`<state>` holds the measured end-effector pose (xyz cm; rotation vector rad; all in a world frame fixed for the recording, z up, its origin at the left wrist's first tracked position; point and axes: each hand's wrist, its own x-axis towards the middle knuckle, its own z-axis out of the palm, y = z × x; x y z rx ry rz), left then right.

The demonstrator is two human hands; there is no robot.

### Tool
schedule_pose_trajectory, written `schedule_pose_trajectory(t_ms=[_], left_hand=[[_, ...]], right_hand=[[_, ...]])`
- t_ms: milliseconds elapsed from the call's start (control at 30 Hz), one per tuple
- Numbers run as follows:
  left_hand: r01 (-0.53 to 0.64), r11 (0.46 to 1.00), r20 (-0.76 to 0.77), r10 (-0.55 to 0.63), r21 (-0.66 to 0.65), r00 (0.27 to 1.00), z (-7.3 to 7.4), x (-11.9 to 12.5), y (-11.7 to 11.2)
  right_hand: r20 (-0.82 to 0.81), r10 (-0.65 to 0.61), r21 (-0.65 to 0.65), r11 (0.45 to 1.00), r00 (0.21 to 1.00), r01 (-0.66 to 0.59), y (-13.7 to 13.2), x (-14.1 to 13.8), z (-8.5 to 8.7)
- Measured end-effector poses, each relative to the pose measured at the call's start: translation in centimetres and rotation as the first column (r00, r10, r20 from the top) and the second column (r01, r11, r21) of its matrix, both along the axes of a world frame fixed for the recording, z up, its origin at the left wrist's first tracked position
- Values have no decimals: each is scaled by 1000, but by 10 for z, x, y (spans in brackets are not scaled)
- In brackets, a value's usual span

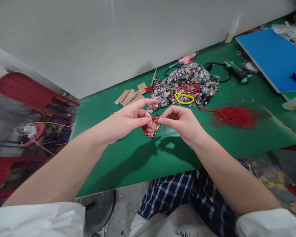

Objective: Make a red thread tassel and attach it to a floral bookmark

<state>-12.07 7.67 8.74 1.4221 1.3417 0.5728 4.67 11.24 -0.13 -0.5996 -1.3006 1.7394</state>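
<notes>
As the left hand [132, 118] and right hand [182, 121] meet over the surface [96, 174], both have fingers clamped on one red bunch [155, 118], one floral patch [151, 134] showing by the left. Beyond lie one cloth [192, 74] under one pair of scissors [181, 89], and one glue gun [186, 59].

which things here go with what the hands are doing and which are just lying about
Seem part of the job:
red strands at the left hand and right hand
small floral piece beside them
loose red pile, matching in colour
floral cloth, similar print

Probably just lying about:
blue board
pink glue gun
red chair
</notes>
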Motion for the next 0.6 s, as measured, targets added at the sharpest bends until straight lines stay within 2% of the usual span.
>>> schedule_pose_trajectory(t_ms=[200, 300, 367, 467, 600], left_hand=[[-79, 997, -90, 80, 9, 993, -2, 2, 1], [-155, 988, -113, 153, -1, 982, -6, 2, 1], [-178, 984, -129, 176, -8, 976, -9, 2, 0], [-168, 986, -192, 167, 15, 967, -12, 2, -2], [-60, 988, -356, 108, 145, 928, -10, 6, -6]], right_hand=[[39, -78, 80, 994, 996, 75, 0, -1, 0], [168, -162, 202, 971, 972, 127, -1, 1, 2], [263, -238, 322, 935, 935, 148, -3, 3, 5], [348, -338, 465, 872, 874, 151, -5, 5, 10], [374, -363, 540, 833, 853, 118, -6, 7, 12]])
